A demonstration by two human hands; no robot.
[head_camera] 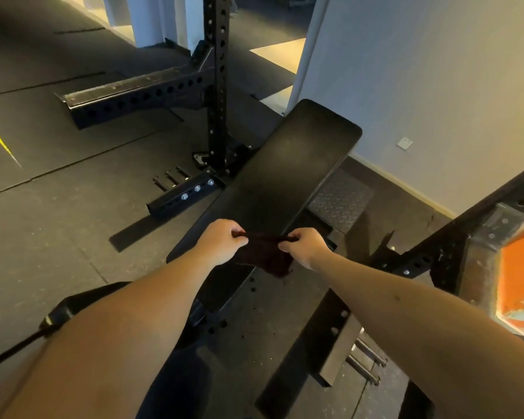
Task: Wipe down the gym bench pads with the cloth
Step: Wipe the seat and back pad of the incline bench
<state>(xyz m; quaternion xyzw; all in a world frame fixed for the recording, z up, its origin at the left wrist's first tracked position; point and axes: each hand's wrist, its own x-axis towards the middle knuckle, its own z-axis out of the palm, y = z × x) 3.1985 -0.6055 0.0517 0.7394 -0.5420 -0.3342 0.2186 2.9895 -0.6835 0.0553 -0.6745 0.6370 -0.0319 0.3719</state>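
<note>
A long black bench pad (288, 164) runs from the middle of the view up toward the wall. Over its near end hangs a dark red cloth (266, 255), stretched between both hands. My left hand (221, 241) pinches the cloth's upper left corner. My right hand (304, 246) pinches its upper right corner. The cloth's lower edge droops toward the pad; whether it touches the pad I cannot tell.
A black perforated rack upright (217, 86) with floor beams stands left of the bench. Another rack beam (454, 237) and an orange panel (521, 273) are at the right. A grey wall (436, 71) lies behind. Dark rubber floor (58, 207) spreads to the left.
</note>
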